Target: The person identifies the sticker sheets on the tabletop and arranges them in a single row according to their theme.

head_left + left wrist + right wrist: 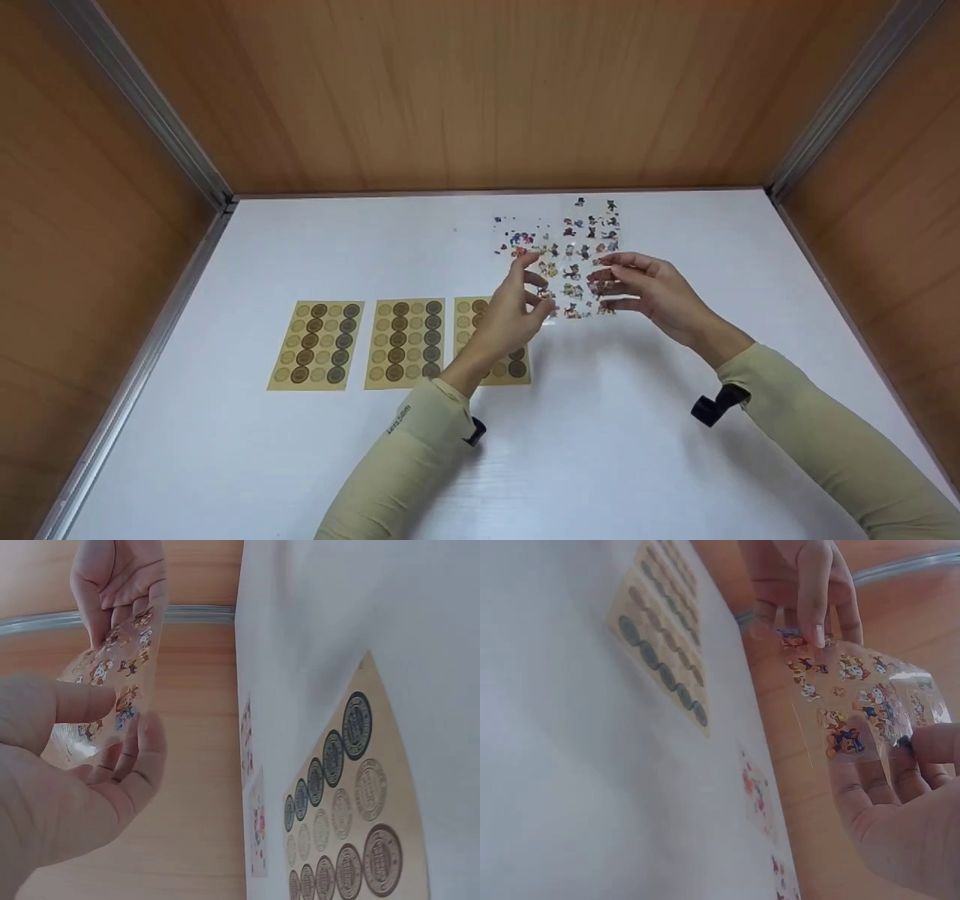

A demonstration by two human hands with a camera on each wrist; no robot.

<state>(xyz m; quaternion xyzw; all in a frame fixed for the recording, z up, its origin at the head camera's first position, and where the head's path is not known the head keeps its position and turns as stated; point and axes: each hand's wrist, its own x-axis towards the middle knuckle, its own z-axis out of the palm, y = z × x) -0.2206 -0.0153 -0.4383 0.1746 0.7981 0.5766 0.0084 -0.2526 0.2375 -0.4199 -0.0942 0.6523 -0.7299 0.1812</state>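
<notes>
Your left hand (516, 304) and right hand (654, 294) held a clear sticker sheet (572, 289) between them, raised above the worktop (187, 450) right of centre; the fingers of each pinched it, thumb on one face, the others behind. Seen from the right wrist, the sheet bowed.

Beyond it, two more clear sheets lay flat: a left loose sheet (521, 238) and a right loose sheet (592, 222), both partly covered from above by what you held. Three tan seal sheets (405, 343) lay in a row to the near left, your left forearm crossing over the rightmost. A black fitting (716, 409) jutted from under your right sleeve.

The far edge met a wooden wall (480, 97), with the right loose sheet just short of it. Side walls bounded both flanks. White surface ran from your right hand to the right edge, from the tan row to the left edge, and nearward between your forearms.
</notes>
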